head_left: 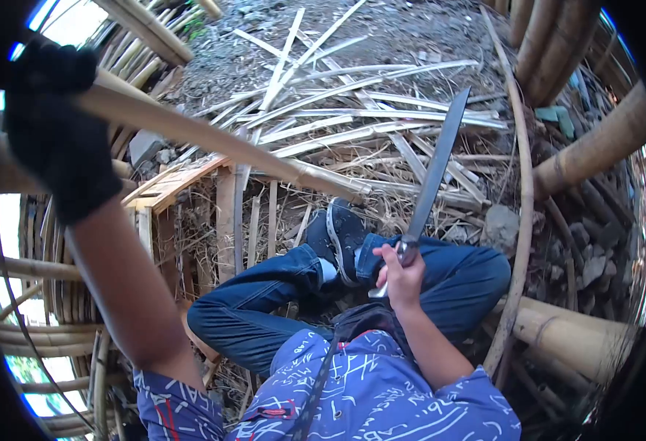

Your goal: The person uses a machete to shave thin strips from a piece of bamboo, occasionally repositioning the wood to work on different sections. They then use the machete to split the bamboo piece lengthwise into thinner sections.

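Observation:
My left hand, in a black glove, is raised at the upper left, its fingers wrapped round one end of a long bamboo strip. The strip slants down to the right, its far end near my shoes. In front of my lap, my bare right hand grips the handle of a long machete. Its dark blade points up and slightly to the right, apart from the strip.
Split bamboo strips lie scattered on the ground ahead. A low wooden frame is left of my feet. Thick bamboo poles and stones are on the right. More bamboo poles are stacked at the left.

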